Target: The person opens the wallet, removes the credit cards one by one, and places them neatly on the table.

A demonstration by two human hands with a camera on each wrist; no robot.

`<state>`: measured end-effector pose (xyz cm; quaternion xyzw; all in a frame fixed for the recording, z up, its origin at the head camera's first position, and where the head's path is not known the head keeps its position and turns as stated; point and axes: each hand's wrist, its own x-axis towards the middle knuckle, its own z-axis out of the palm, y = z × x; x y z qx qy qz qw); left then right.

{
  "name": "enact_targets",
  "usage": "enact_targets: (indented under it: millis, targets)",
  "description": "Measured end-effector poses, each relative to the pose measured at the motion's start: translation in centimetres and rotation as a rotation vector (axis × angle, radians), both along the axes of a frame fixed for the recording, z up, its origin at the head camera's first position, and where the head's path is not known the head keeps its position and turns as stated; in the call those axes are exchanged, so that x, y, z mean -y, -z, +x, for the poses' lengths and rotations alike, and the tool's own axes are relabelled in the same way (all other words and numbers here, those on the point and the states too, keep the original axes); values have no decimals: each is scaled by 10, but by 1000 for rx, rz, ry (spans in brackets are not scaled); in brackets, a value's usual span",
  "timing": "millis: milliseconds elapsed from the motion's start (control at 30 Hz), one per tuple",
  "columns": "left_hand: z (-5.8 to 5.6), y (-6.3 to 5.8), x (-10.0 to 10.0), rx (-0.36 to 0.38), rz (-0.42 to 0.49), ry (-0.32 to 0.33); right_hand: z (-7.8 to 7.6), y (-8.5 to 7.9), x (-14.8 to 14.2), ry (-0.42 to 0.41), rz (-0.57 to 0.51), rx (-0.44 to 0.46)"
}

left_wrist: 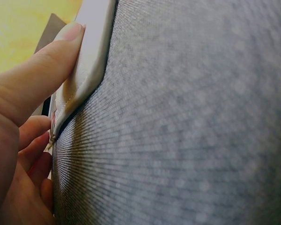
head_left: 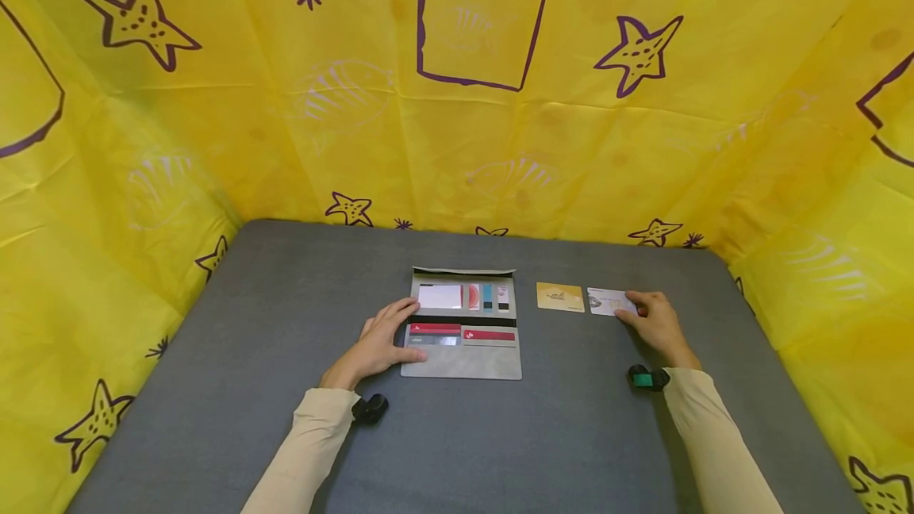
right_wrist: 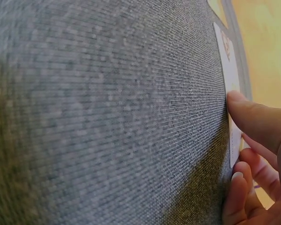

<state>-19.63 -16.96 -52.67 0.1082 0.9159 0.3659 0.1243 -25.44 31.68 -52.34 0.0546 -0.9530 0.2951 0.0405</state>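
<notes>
An opened grey wallet (head_left: 464, 363) lies flat on the table with several cards in its slots. My left hand (head_left: 382, 343) rests at its left side, thumb on the lower half and forefinger by the upper half. In the left wrist view the thumb lies straight on the wallet's (left_wrist: 91, 51) surface. To the wallet's right lies a yellow card (head_left: 560, 297). Beside that, my right hand (head_left: 657, 324) pinches a white card (head_left: 603, 301) by its right end, and the card is at the tabletop. In the right wrist view the thumb touches the white card's (right_wrist: 228, 65) near edge.
The table (head_left: 557, 443) has a dark grey cloth top. Yellow fabric (head_left: 457, 149) printed with starfish and fish hangs behind it and along both sides. Each wrist carries a small black camera; the left one (head_left: 370, 409) sits below the wallet's left corner.
</notes>
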Motion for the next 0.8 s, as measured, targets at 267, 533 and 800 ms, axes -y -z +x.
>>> enact_targets:
  millis: [267,533,800]
  targets:
    - [0,0,0,-2,-4,5,-3,8,-8,-51,-68,-68]
    - [0,-1,-1,-1,-3,3,1,-2,1,13,-1,8]
    - [1,-2,0,5,-5,-2,5,-4,5,28,7,-61]
